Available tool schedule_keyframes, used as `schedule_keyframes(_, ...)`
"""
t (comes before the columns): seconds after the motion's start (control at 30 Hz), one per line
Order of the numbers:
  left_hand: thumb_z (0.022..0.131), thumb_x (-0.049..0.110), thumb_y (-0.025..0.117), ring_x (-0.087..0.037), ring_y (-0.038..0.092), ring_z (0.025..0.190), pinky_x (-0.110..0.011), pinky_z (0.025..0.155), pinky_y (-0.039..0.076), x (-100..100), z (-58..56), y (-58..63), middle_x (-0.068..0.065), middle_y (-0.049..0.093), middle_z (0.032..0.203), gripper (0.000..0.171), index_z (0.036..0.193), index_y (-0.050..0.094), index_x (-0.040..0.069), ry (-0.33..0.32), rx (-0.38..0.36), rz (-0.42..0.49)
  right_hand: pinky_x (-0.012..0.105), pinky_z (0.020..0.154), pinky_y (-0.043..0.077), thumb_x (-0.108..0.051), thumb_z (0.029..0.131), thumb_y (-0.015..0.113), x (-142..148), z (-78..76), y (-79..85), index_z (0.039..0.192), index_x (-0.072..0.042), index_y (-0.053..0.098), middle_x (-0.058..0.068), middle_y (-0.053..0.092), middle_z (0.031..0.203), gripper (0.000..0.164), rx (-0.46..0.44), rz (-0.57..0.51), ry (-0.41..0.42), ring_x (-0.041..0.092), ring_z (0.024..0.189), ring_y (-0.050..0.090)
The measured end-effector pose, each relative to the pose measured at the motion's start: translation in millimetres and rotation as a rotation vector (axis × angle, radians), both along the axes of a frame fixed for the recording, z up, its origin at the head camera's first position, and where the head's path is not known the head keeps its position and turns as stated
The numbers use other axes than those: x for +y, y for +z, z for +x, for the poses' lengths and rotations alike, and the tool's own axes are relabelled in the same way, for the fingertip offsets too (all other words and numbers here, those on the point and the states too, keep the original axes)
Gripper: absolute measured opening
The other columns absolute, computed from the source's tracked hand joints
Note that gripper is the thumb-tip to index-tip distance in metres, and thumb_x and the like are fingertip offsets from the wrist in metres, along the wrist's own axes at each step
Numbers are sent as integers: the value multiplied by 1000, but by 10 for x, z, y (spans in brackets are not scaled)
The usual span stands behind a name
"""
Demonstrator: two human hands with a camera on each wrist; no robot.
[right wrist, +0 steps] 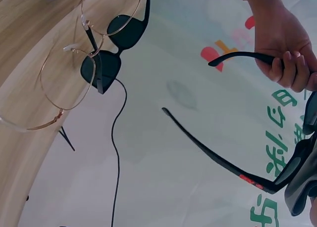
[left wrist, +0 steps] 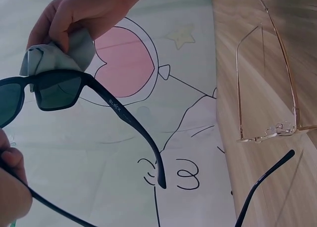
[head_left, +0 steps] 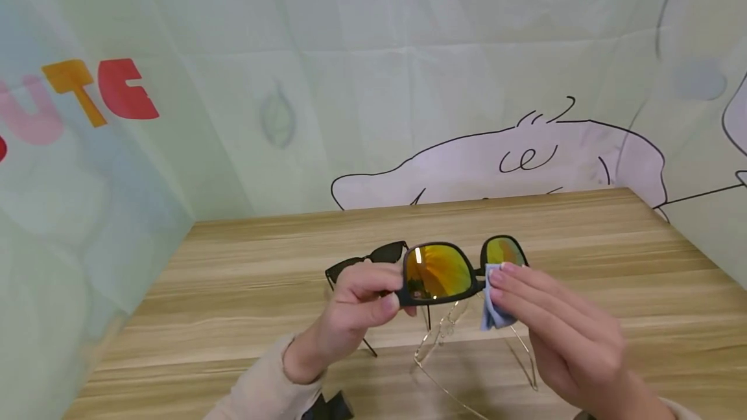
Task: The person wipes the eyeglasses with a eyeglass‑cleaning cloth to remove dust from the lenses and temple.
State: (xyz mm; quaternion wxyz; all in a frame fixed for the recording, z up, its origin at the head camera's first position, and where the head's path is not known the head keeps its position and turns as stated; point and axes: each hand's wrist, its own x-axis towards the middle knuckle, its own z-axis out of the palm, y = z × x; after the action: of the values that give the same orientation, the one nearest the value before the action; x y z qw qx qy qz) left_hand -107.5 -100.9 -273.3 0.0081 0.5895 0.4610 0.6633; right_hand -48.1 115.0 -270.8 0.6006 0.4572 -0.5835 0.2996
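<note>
Head view: the left hand (head_left: 355,311) pinches mirrored sunglasses (head_left: 439,271) at one outer corner, its grip narrow on the dark frame, while the right hand (head_left: 572,336) holds a blue cloth (head_left: 495,311) against the other lens, beside the bridge. They are held up over the bench (head_left: 245,264), mirrored faces toward the person, with gold-rimmed glasses (head_left: 448,326) below and black sunglasses (head_left: 387,253) behind, near the left hand. To wipe well, I'd judge, the left grip should brace the frame at that corner without bending the temple or smudging the uncovered lens. The right fingers do best pressing lightly and evenly through the cloth, working from the bridge out to the rim, with no bare fingertip touching the mirrored surface.
</note>
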Motion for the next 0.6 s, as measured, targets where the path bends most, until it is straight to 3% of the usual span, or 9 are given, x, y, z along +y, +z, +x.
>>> schedule_keyframes(0.33,97,19,47,-28,54,75,-37,66,47,-39,4,0,-24,56,74,35,83,57,-11,30,-15,-4,30,83,50,4,92,52,134,-81,-74,87,13,66,25,67,85,18,-38,-28,4,31,87,66)
schedule_keyframes(0.6,97,18,48,-24,55,79,-36,70,47,-59,8,-5,-25,56,74,34,83,56,-12,-2,-43,-16,22,85,48,2,93,50,158,-67,41,91,14,66,20,68,95,19,-157,-90,-8,20,94,65)
